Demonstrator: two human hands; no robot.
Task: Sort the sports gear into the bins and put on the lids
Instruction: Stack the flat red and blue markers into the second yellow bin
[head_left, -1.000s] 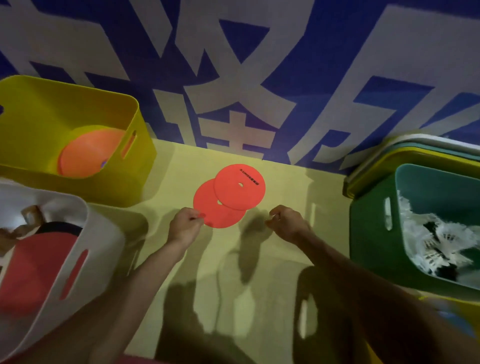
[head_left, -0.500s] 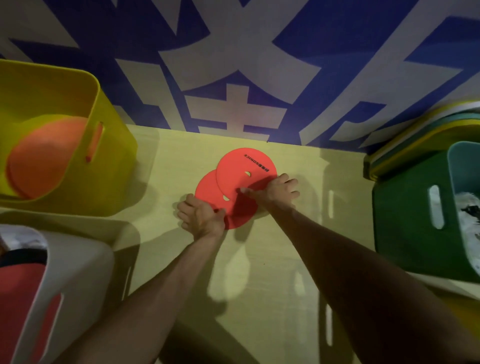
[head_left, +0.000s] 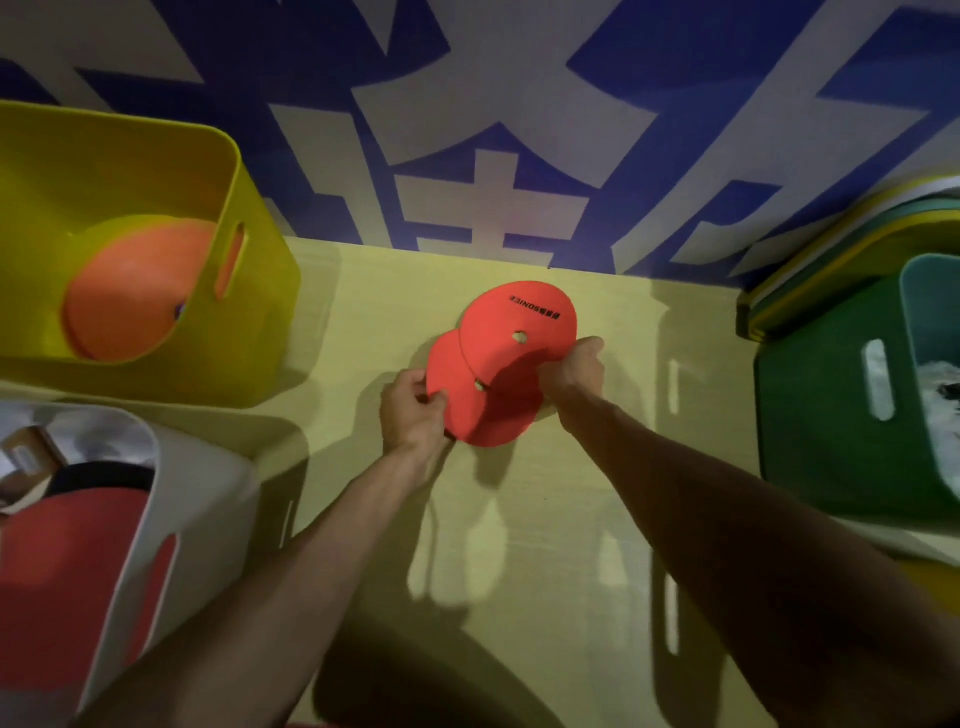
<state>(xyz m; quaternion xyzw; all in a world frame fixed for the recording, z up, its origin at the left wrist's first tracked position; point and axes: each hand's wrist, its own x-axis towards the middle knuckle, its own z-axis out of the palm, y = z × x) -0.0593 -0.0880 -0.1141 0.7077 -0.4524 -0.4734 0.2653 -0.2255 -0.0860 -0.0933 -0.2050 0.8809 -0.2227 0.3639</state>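
Red holed discs (head_left: 493, 358), 2 overlapping, pinched by left hand (head_left: 413, 410) and right hand (head_left: 574, 371).

The upper red disc (head_left: 501, 325) near the frame's centre carries small black print, seen upside down, apparently "SONICE". Large white characters, cropped and unreadable, cover the blue wall (head_left: 675, 78) above.

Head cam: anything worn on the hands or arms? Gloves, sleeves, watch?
Nothing worn that shows. Left hand and right hand: no gloves, no rings visible. Left forearm and right forearm: no sleeves, watch or bands in frame.
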